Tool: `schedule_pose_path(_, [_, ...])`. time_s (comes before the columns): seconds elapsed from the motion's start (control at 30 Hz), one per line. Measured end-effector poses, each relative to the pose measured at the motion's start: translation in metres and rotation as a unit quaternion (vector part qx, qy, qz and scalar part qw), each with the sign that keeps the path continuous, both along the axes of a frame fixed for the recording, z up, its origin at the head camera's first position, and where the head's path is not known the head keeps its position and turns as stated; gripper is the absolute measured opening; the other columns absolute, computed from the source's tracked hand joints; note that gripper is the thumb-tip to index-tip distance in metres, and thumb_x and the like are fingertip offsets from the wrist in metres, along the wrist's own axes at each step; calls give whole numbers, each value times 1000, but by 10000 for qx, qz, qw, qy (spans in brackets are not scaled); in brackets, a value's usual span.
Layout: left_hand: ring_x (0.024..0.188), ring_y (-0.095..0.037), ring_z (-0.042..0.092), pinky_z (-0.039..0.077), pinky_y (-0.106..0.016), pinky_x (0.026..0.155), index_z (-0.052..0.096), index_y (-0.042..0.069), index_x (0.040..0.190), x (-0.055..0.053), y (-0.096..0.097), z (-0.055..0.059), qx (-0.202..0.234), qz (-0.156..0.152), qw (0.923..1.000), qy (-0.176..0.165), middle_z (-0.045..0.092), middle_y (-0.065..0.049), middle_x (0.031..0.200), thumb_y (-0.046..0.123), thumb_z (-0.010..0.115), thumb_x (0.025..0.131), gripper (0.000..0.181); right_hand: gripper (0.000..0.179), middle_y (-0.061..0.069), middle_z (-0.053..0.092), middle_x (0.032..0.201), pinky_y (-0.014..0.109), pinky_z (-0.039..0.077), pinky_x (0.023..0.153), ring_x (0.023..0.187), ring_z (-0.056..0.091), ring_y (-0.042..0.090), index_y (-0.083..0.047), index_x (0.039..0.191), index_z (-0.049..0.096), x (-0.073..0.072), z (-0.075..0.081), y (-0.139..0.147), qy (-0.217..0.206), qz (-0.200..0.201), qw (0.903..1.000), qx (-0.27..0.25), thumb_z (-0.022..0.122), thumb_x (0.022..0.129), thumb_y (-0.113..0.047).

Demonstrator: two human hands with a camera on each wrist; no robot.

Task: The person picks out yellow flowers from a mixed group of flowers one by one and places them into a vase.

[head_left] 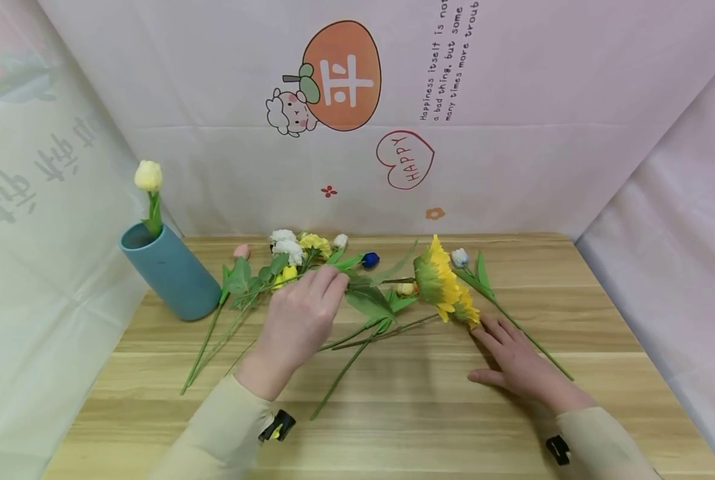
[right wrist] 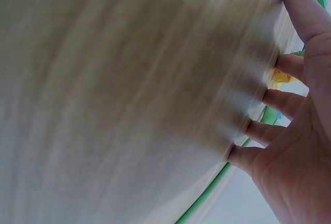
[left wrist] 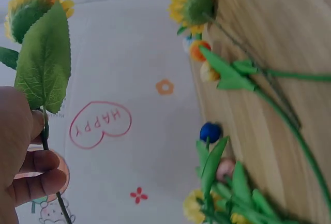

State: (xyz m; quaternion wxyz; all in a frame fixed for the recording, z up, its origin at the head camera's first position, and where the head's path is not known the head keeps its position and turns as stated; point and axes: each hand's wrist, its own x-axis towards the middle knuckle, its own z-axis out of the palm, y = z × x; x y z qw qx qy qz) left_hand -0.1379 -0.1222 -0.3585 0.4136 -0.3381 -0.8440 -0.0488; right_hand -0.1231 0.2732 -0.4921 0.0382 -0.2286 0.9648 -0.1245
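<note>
My left hand (head_left: 300,313) pinches the thin stem of a sunflower (head_left: 434,280) and holds it raised above the table. In the left wrist view the stem passes between thumb and fingers, with a broad green leaf (left wrist: 47,61) just beyond them. A second sunflower (head_left: 466,309) lies on the table, partly behind the raised one in the head view. Next to its head, my right hand (head_left: 522,360) rests with spread fingertips on the wood. The right wrist view shows that palm (right wrist: 295,172) holding nothing. A cream tulip (head_left: 148,176) stands in a blue vase (head_left: 180,277) at the left.
Loose flowers lie across the wooden table (head_left: 429,413): a pink tulip (head_left: 242,252), white blooms (head_left: 286,248), a blue tulip (head_left: 370,260), and a pale blue tulip (head_left: 460,258) at the right. Behind them hangs a printed cloth (head_left: 225,167).
</note>
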Motion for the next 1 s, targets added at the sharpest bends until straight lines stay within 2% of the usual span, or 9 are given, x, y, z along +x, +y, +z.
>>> schedule_pose_path(0.1, [59,-21,61,43,-25,39,69,-1,96,-6,-9,8,-9,71,9996,276,66,-10,90,-13,58,94,16,84,32,33,158,72,30,110,142,28,59,2,146,50,0,1,0,19,11,10000,10,71,90,-57])
schedule_pose_path(0.23, [60,-24,62,42,-28,39,69,-3,97,-12,-23,19,-13,113,9990,439,66,-13,89,-13,53,97,19,83,32,33,157,72,30,110,142,29,59,2,146,51,0,0,0,34,20,10000,8,70,90,-57])
schedule_pose_path(0.37, [59,-25,58,46,-36,46,68,-3,98,-16,-39,30,-144,332,9983,466,65,-14,91,-18,49,94,25,83,32,33,158,72,30,110,142,29,59,2,145,51,0,0,0,29,16,10000,-10,70,90,-57])
schedule_pose_path(0.53, [67,-31,65,53,-39,45,69,-5,103,-22,-62,44,-62,509,9976,458,68,-16,97,-17,51,93,23,82,32,34,158,71,33,109,141,30,58,2,145,52,0,-1,0,107,50,9999,-6,72,89,-56])
schedule_pose_path(0.67, [70,-34,67,53,-39,44,69,-6,105,-29,-81,56,191,618,9970,432,69,-19,99,-15,56,91,22,82,31,34,158,70,33,109,141,30,58,1,144,53,0,-2,1,127,38,9999,-14,73,89,-55])
schedule_pose_path(0.73, [71,-35,67,55,-41,47,69,-6,105,-33,-90,60,344,694,9960,452,68,-19,100,-16,63,87,21,82,32,33,158,71,33,109,141,30,58,2,144,53,0,-1,0,104,23,9999,-38,73,89,-55])
schedule_pose_path(0.83, [74,-36,68,57,-46,53,69,-6,103,-39,-103,63,637,804,9932,552,68,-20,99,-11,68,90,14,82,32,33,158,71,33,109,141,29,58,2,144,52,0,0,0,85,13,9999,-60,73,89,-55])
schedule_pose_path(0.9, [76,-37,69,59,-48,58,69,-6,102,-43,-110,63,804,882,9911,592,67,-20,98,-5,65,95,8,82,32,33,158,71,32,109,141,29,58,2,144,52,0,0,0,58,2,10000,-67,73,89,-55])
schedule_pose_path(1.0, [76,-37,69,59,-49,63,69,-7,102,-49,-120,61,1062,963,9880,581,67,-21,98,0,56,103,15,82,31,33,158,71,32,109,142,29,58,2,144,52,0,1,-1,32,-7,10000,-67,73,89,-55])
